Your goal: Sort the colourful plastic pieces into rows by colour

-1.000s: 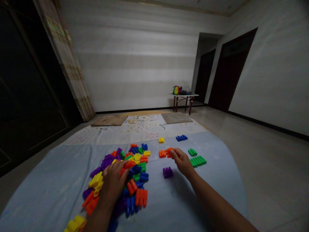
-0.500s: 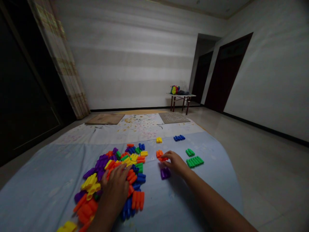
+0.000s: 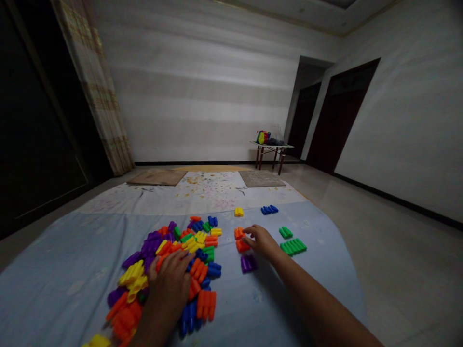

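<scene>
My left hand (image 3: 170,279) lies on a heap of interlocking plastic toy blocks (image 3: 150,246) in orange, purple, yellow, blue and green. Its fingers are spread loosely over the blocks, and what lies under the palm is hidden. To the right, my right hand (image 3: 262,243) hovers low with thumb and fingers apart. Its fingertips are at an orange block (image 3: 242,246), which lies on the cloth just in front of another orange block (image 3: 238,233). Nearer to me sits a purple block (image 3: 248,263).
Beyond the right hand are green blocks (image 3: 293,246), a smaller green piece (image 3: 285,232), a blue block row (image 3: 269,209) and a yellow block (image 3: 238,212). Two flat boards (image 3: 261,178) lie at the table's far end. A small table (image 3: 273,144) stands by the wall.
The orange block that was between my right fingers now lies on the cloth, and the fingers have come away slightly. My left hand stays on the heap.
</scene>
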`<state>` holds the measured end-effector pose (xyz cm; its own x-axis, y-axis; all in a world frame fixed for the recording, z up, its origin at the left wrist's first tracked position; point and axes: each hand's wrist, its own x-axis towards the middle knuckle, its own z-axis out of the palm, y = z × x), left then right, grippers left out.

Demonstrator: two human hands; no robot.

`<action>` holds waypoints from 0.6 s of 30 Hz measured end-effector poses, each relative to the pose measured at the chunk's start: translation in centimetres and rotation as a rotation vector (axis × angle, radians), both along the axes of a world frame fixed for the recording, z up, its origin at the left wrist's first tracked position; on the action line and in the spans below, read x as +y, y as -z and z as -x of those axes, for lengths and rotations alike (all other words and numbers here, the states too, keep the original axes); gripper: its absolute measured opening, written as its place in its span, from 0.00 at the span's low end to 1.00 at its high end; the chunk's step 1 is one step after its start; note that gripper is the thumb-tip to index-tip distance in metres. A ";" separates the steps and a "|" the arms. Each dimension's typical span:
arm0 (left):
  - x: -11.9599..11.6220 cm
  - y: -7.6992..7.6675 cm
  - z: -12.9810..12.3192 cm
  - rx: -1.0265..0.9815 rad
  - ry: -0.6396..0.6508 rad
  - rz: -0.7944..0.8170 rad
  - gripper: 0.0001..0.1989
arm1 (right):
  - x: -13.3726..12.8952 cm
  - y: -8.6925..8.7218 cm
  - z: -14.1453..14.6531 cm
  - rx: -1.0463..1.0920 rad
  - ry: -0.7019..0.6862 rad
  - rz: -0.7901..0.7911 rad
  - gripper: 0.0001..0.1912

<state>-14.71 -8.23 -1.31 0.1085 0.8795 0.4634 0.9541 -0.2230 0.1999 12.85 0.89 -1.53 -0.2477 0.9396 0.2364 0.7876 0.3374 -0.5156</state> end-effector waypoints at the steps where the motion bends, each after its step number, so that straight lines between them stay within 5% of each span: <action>1: 0.0 0.0 0.1 -0.003 0.012 -0.005 0.19 | 0.4 -0.1 0.2 -0.009 0.050 -0.005 0.17; 6: 0.1 0.3 0.1 -0.014 0.013 -0.046 0.19 | 2.6 0.3 1.8 -0.080 0.154 0.049 0.23; 10: 0.2 0.4 0.1 -0.007 0.012 -0.068 0.18 | 3.9 0.8 2.6 -0.090 0.153 0.076 0.16; 18: 0.1 0.3 0.5 -0.001 0.009 -0.068 0.19 | 3.4 0.8 1.5 -0.058 0.145 0.083 0.21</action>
